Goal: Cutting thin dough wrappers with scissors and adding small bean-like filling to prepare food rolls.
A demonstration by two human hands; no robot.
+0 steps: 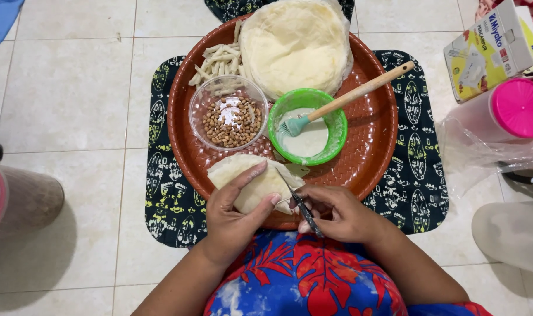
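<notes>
Scissors in right hand, blades up-left toward folded wrapper.

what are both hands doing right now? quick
Left hand: closed on the folded pastry sheet, thumb on top.
Right hand: closed on small scissors, blades at the sheet's edge.

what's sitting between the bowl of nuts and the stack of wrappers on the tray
In the head view, pale cut strips lie between the nut bowl and the wrapper stack, on the tray.
</notes>
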